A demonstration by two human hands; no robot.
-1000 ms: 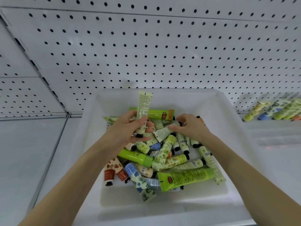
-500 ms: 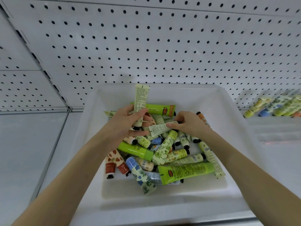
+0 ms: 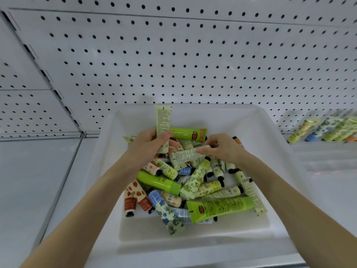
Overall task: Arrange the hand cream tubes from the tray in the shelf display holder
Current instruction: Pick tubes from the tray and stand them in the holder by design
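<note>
Fingers (image 3: 164,135) of the left hand (image 3: 148,146) grip an upright pale tube (image 3: 163,120); the right hand (image 3: 222,147) pinches a white tube (image 3: 185,155) lying sideways, mid-frame above the tray (image 3: 260,132).

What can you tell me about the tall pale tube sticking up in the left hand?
The pale tube is cream-yellow with tiny dark print, likely soft plastic. It stands nearly upright, its flat crimped end on top; its cap end is hidden behind the hand. The left hand has it in its grip around the lower half, thumb across the front. It sits above the pile in the white tray, in front of a bright green tube.
</note>
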